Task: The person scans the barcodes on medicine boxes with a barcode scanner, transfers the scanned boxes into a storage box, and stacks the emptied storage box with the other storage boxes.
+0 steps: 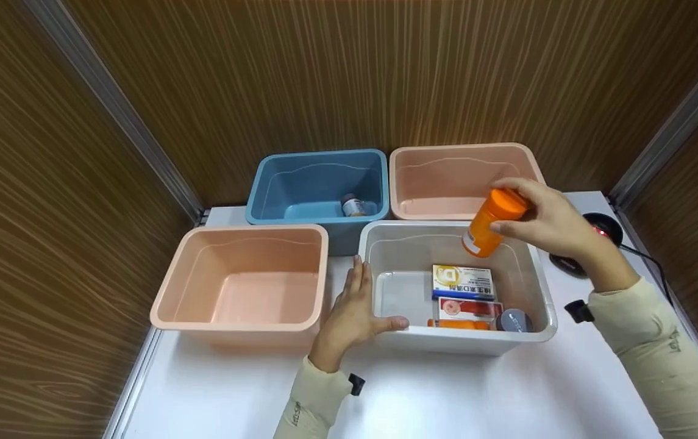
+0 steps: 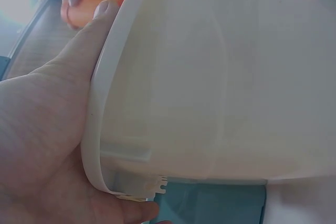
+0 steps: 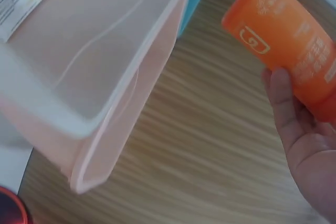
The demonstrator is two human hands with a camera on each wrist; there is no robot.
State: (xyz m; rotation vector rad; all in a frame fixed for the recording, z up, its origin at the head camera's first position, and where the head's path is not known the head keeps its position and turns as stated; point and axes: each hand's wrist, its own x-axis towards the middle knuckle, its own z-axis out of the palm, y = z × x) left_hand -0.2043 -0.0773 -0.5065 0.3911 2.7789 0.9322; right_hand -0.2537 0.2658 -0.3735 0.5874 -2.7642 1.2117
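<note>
Over the right side of the white bin point(image 1: 440, 340), my right hand point(image 1: 547, 221) holds an orange bottle point(image 1: 486, 230) near its orange cap, tilted. The right wrist view shows pale lettering on this bottle point(image 3: 283, 40). My left hand point(image 1: 352, 311) rests at the white bin's front left corner, fingers straight along the side wall and thumb on the front rim. Inside the bin lie a vitamin D box point(image 1: 461, 281), a red and white box point(image 1: 469, 308), another orange item point(image 1: 461, 325) partly hidden by the front wall, and a grey-lidded container point(image 1: 514, 321).
A pink bin point(image 1: 239, 328) stands left of the white one. Behind are a blue bin point(image 1: 318, 221) with a small dark-capped bottle point(image 1: 352, 206) inside and a second pink bin point(image 1: 464, 149). A black device point(image 1: 606, 227) with a red light and cable sits right. Wood-grain panels point(image 1: 349, 73) enclose the table.
</note>
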